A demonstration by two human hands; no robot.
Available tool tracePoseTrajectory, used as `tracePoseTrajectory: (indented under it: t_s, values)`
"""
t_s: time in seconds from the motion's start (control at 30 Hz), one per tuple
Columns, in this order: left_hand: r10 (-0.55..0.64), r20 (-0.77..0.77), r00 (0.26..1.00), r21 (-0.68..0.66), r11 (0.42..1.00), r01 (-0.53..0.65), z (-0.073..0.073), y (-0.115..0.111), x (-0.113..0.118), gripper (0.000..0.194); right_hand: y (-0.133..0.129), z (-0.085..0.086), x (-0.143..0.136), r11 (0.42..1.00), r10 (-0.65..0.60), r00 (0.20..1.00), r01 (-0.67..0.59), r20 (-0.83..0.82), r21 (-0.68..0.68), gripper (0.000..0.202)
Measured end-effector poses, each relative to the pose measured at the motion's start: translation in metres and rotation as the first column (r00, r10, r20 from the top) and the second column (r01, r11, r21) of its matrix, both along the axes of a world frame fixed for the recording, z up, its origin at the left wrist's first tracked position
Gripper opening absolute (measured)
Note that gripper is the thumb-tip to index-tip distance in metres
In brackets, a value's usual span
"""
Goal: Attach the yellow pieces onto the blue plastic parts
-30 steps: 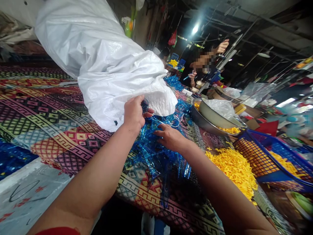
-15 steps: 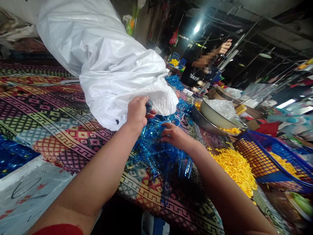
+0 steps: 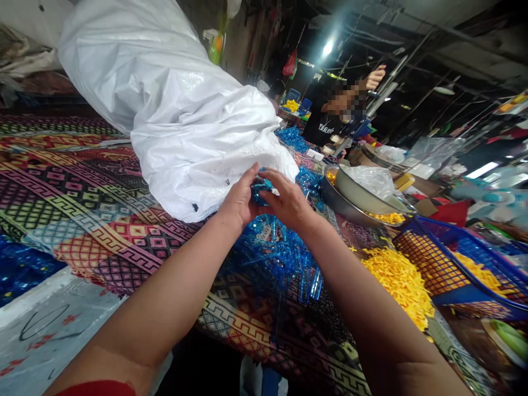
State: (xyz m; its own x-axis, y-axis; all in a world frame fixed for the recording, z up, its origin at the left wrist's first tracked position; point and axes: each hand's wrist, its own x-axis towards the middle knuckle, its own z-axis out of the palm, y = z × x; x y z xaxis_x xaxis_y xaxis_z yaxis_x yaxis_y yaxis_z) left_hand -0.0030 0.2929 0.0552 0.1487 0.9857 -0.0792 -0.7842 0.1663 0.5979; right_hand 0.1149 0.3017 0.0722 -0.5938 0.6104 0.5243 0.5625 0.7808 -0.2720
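Observation:
My left hand (image 3: 241,201) is closed around a small bundle of clear blue plastic pieces (image 3: 261,190) in front of the white sack. From the other side my right hand (image 3: 291,199) curls its fingers and thumb onto the same bundle. Directly below both hands, a loose heap of long, clear blue plastic pieces (image 3: 274,256) lies on the patterned cloth (image 3: 136,231). The bulging white sack (image 3: 193,126) lies behind the hands, its near end almost touching my fingers. Part of the bundle is hidden by the fingers.
To the right are a pile of small yellow pieces (image 3: 398,283), a blue plastic basket (image 3: 437,264) and a metal basin (image 3: 336,201). A white foam box (image 3: 78,324) is at lower left. Another person (image 3: 325,118) is farther back, one arm raised.
My right hand has risen from the blue heap to meet my left hand at the bundle. My left hand has stayed nearly in place, still holding blue pieces.

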Motion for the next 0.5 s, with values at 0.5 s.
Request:
tracePoseTrajectory:
  t_s: [0.5]
  values:
    - [-0.039,0.051,0.998,-0.111,0.993,0.045,-0.0023,0.0031,-0.0049,0.028,0.0035,-0.0039,0.0089,0.994,-0.01,0.972,0.035,-0.234,0.104,0.026]
